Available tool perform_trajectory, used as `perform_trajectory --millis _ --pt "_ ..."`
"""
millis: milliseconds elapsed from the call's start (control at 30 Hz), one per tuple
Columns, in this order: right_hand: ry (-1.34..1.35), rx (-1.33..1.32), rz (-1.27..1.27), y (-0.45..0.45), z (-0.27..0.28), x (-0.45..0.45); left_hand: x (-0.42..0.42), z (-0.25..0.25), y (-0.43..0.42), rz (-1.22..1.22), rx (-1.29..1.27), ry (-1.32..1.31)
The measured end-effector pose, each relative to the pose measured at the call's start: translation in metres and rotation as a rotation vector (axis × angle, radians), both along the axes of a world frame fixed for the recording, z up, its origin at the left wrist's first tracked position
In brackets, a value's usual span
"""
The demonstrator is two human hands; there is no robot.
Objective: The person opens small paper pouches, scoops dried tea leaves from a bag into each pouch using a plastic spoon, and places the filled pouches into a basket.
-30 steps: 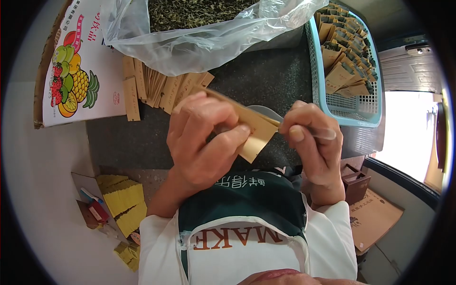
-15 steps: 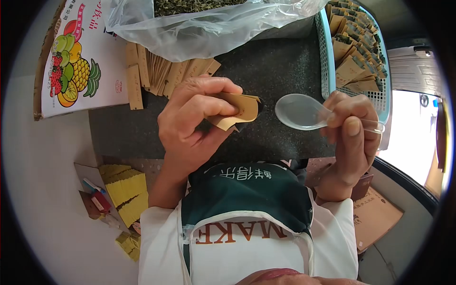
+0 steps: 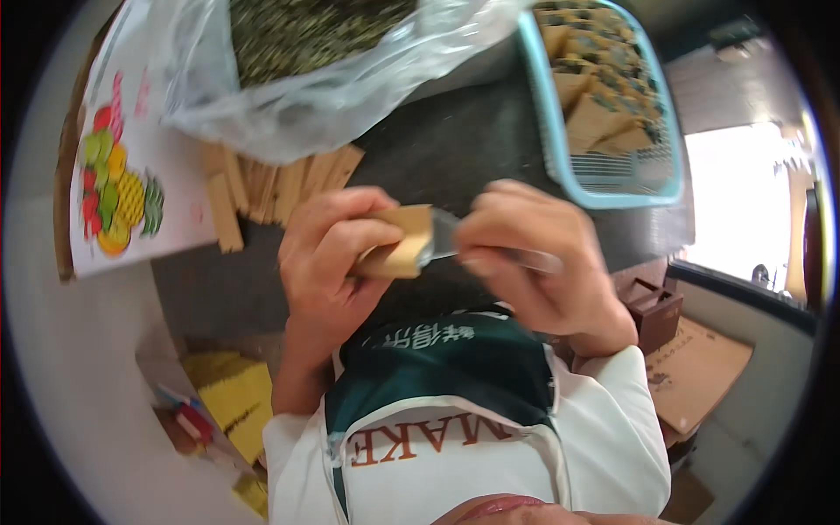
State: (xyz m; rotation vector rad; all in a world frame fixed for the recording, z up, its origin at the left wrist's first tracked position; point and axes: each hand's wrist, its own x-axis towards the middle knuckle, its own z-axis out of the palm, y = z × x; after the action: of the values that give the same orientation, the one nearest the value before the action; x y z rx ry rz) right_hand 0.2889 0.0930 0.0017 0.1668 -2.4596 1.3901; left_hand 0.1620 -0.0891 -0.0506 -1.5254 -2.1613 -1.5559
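My left hand (image 3: 337, 254) is closed round a small brown paper bag (image 3: 401, 247), its mouth turned to the right. My right hand (image 3: 534, 249) grips a clear plastic spoon (image 3: 444, 234) by the handle, blurred by motion. The spoon's bowl is at the bag's mouth, and part of it is hidden; how deep it sits inside I cannot tell. Beyond my hands, a clear plastic bag (image 3: 306, 114) holds dried leaves (image 3: 315, 35). Flat brown paper bags (image 3: 280, 188) lie in a fanned row behind my left hand.
A blue plastic basket (image 3: 544, 114) at the back right holds several filled paper bags (image 3: 604, 87). A white carton with fruit pictures (image 3: 118, 192) stands left on the dark tabletop (image 3: 472, 131). Low left are yellow packets (image 3: 232, 394); low right, a brown box (image 3: 652, 315) and cardboard (image 3: 700, 376).
My right hand has moved left, bringing the spoon to the mouth of the paper bag. My left hand still holds the bag, now slightly lower in view. The whole view has shifted.
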Motion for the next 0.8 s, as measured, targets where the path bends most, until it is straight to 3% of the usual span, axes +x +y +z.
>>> perform_trajectory --millis 100,167,333,400,500,533,600,667,800 --pt "-0.123 -0.295 -0.005 -0.005 -0.019 -0.003 0.005 -0.007 0.006 -0.057 -0.015 0.008" --pt "-0.298 -0.851 0.029 -0.015 -0.029 -0.004 0.010 -0.012 0.009 -0.108 -0.060 0.023" --pt "-0.301 -1.021 0.020 -0.015 -0.057 -0.006 0.017 -0.007 0.000 -0.124 -0.145 -0.296" --pt "-0.262 -0.925 -0.028 -0.018 -0.054 -0.004 0.013 -0.005 -0.002 -0.152 -0.157 -0.303" --pt "0.156 -0.222 -0.269 -0.028 -0.053 -0.005 0.012 -0.003 0.003 -0.048 -0.221 -0.076" --pt "0.223 -0.137 -0.272 -0.028 -0.049 -0.004 0.013 -0.002 0.005 -0.059 -0.215 -0.071" --pt "0.250 -0.178 -0.290 -0.028 -0.055 -0.011 0.015 0.002 0.010 -0.086 -0.209 0.090" --pt "0.273 -0.219 -0.301 -0.026 -0.058 -0.013 0.013 0.000 0.009 -0.081 -0.201 0.078" --pt "0.076 -0.398 -0.220 -0.022 -0.059 -0.013 0.013 -0.003 0.003 -0.022 -0.228 0.138"
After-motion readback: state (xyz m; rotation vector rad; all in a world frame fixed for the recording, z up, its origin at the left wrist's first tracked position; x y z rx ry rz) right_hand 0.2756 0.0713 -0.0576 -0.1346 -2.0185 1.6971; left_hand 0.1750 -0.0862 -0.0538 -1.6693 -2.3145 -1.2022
